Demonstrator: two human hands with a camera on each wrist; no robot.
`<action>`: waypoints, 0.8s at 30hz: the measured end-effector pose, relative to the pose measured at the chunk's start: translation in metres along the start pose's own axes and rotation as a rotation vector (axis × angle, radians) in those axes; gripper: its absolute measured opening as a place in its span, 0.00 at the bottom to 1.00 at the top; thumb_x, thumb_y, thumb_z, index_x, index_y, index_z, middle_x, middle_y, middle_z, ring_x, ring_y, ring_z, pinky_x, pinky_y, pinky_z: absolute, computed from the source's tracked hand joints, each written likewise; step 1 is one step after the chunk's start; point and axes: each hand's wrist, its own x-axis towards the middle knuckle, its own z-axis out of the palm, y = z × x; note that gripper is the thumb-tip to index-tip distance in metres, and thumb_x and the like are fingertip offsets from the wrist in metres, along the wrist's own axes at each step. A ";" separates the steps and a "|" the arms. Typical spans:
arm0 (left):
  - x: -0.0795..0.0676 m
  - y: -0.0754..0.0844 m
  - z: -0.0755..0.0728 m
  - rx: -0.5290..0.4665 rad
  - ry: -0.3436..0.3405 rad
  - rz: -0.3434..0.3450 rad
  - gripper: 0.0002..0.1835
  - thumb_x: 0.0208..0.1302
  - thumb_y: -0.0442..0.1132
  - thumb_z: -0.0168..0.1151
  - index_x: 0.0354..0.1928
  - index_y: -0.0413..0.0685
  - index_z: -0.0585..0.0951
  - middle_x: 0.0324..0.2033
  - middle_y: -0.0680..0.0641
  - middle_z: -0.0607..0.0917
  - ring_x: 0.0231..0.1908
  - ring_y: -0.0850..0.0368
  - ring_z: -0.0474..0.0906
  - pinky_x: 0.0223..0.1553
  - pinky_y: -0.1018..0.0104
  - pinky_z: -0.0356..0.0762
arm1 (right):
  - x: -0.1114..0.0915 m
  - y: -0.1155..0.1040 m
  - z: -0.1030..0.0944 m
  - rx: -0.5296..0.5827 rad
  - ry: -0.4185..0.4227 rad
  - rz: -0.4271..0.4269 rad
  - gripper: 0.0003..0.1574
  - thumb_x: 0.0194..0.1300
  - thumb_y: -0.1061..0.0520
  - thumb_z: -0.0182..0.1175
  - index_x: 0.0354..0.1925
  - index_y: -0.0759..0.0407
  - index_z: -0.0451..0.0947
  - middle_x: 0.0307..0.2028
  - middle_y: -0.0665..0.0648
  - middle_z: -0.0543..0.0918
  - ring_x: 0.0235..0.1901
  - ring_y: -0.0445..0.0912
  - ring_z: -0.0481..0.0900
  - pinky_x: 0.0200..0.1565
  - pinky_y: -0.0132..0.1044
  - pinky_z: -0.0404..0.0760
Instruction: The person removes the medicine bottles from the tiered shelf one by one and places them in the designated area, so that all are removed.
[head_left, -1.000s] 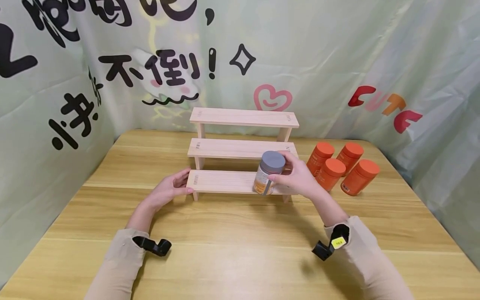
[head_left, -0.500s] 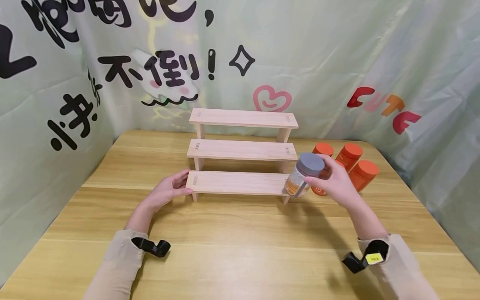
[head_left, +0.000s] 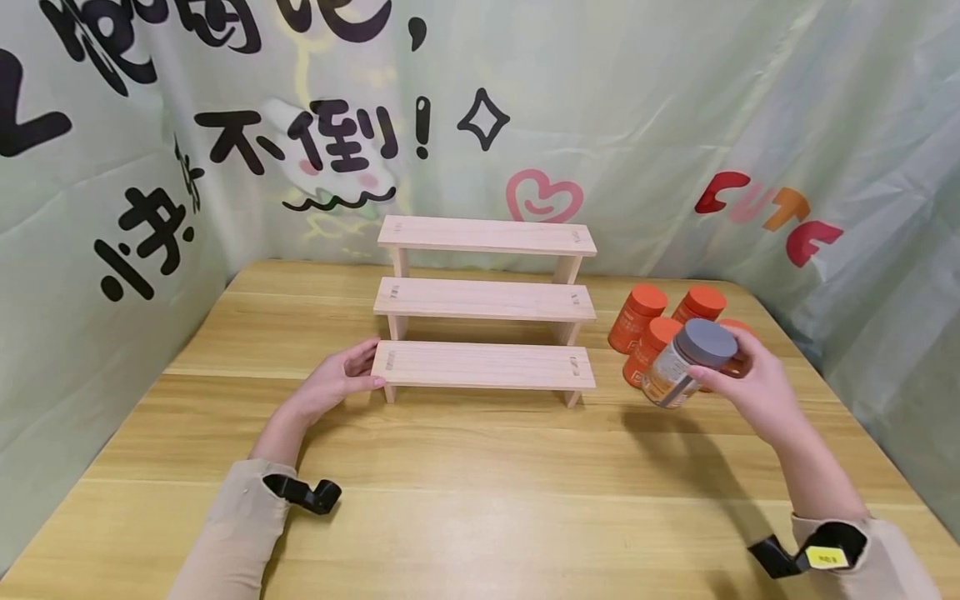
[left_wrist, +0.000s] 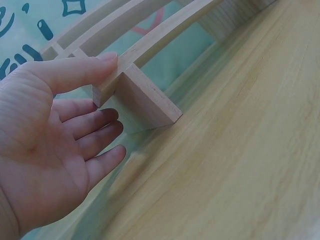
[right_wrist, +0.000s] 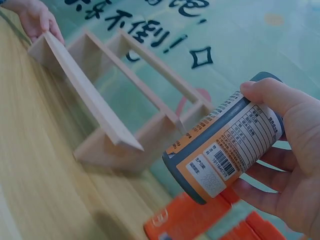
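Note:
In the head view a three-tier wooden step shelf (head_left: 484,365) stands on the table. My left hand (head_left: 339,379) pinches the left end of its lowest board between thumb and index finger; in the left wrist view the other fingers of the left hand (left_wrist: 55,135) extend loosely below. My right hand (head_left: 757,387) grips a grey-lidded supplement bottle (head_left: 678,375) with an orange and white label. The bottle is tilted and held above the table, in front of several orange bottles (head_left: 637,318), partly hiding them. The right wrist view shows the label and barcode of the bottle (right_wrist: 220,145).
Behind the table (head_left: 480,500) and along its sides hangs a pale green curtain (head_left: 637,100) with black lettering and a pink heart. The orange bottles stand close together right of the shelf.
My right hand has carried the grey-lidded bottle rightward from the lowest board to in front of the orange bottles. The left hand and the shelf stay where they were.

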 end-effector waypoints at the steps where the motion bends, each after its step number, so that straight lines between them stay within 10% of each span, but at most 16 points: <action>1: 0.000 0.000 0.000 0.001 0.000 0.001 0.42 0.60 0.32 0.61 0.68 0.26 0.47 0.67 0.30 0.53 0.65 0.34 0.51 0.65 0.46 0.49 | -0.002 0.002 -0.002 -0.005 0.005 0.001 0.30 0.58 0.65 0.62 0.55 0.46 0.66 0.40 0.38 0.73 0.37 0.28 0.75 0.33 0.20 0.76; 5: -0.001 0.000 0.000 0.004 0.005 -0.002 0.42 0.60 0.32 0.61 0.68 0.27 0.47 0.67 0.30 0.53 0.65 0.35 0.51 0.65 0.46 0.49 | -0.009 0.015 -0.009 -0.031 0.025 0.007 0.29 0.58 0.65 0.63 0.54 0.44 0.67 0.40 0.36 0.73 0.39 0.26 0.73 0.36 0.16 0.73; 12: -0.002 0.001 0.001 0.007 0.004 -0.004 0.42 0.60 0.33 0.61 0.68 0.28 0.47 0.67 0.30 0.53 0.65 0.34 0.52 0.65 0.45 0.50 | -0.020 0.038 -0.013 -0.099 0.061 0.117 0.35 0.60 0.59 0.63 0.58 0.73 0.60 0.39 0.31 0.69 0.39 0.22 0.69 0.36 0.14 0.70; 24: 0.000 0.000 0.001 -0.011 0.006 0.001 0.42 0.60 0.32 0.61 0.68 0.27 0.47 0.67 0.29 0.53 0.65 0.33 0.51 0.64 0.45 0.49 | -0.024 0.061 -0.007 -0.095 0.101 0.166 0.37 0.59 0.57 0.64 0.57 0.75 0.59 0.38 0.30 0.68 0.39 0.23 0.67 0.38 0.13 0.67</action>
